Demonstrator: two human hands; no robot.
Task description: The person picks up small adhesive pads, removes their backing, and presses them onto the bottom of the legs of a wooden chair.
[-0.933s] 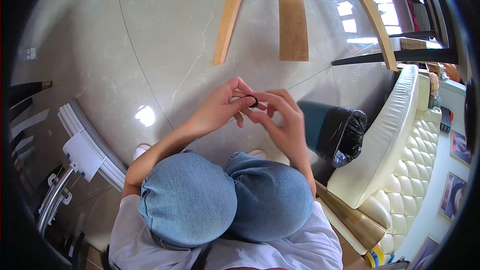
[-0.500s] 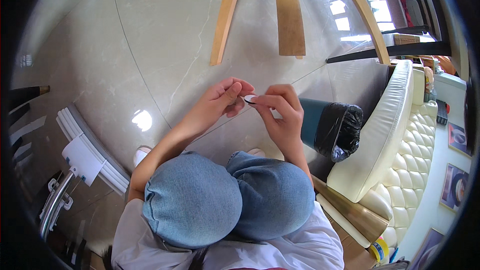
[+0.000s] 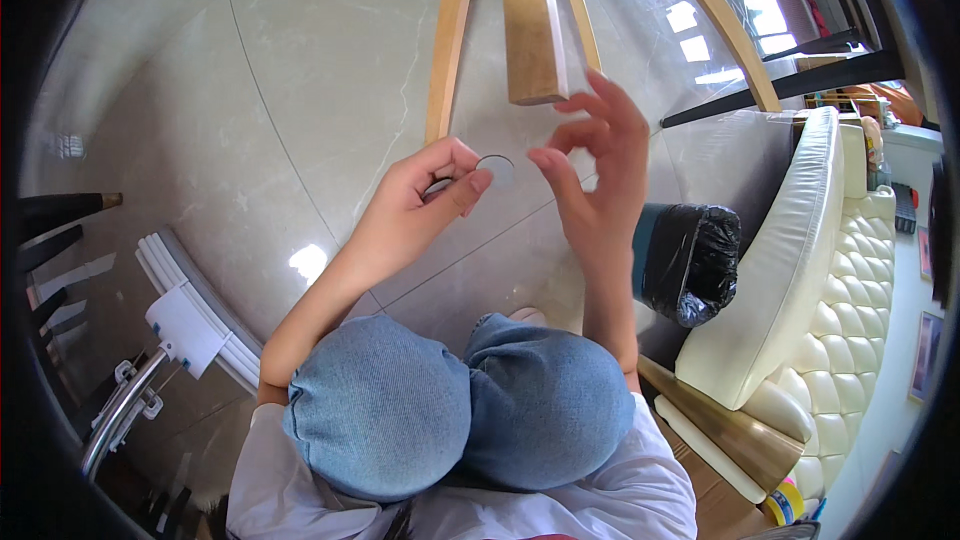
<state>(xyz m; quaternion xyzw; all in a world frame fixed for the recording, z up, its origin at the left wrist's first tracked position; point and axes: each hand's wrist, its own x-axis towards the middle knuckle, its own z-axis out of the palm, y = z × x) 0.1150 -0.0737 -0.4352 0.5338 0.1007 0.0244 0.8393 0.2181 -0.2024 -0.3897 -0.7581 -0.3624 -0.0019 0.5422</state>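
Note:
Pinched in my left hand (image 3: 435, 190) is a thin, pale round disc (image 3: 500, 172) with a dark rim; a small dark piece, partly hidden by the fingers, is also in that hand. My right hand (image 3: 600, 160) is raised to the right of the disc with its fingers curved and apart, holding nothing. Its fingertips are close to the lower end of a wooden leg (image 3: 530, 40), though contact is unclear. My knees (image 3: 375, 410) in blue denim are below both hands.
Further wooden legs (image 3: 450, 60) stand on the tiled floor (image 3: 200, 140). At right are a black-lined bin (image 3: 690, 260), a cream tufted sofa (image 3: 840, 340) and long rolls (image 3: 730, 420). At left lies a white mop-like tool (image 3: 185, 325) with a metal pole.
The hands have separated: my right hand has let go of the disc and moved up and right. The disc is now in my left hand. The view of the wooden legs has shifted.

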